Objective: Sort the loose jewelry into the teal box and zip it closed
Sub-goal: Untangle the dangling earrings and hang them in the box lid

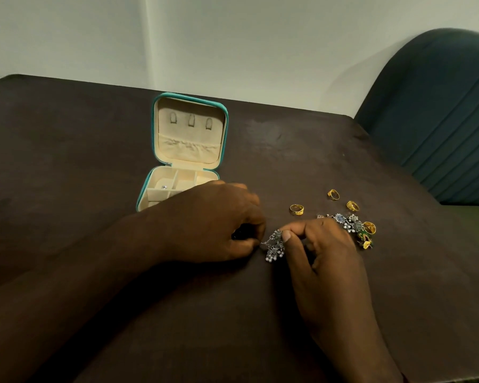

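Mid-frame, the right hand pinched a silver earring, thumb to forefinger; the curled left hand gripped its other end. A dark table lay beneath, a pale wall behind.

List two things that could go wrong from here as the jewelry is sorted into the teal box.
1. The silver earring, pinched between the left hand and right hand, has dangling beads that might snag on the tangled pile nearby.
2. The left hand hides the near corner of the teal box; a careless move could knock the box and spill the stud inside.
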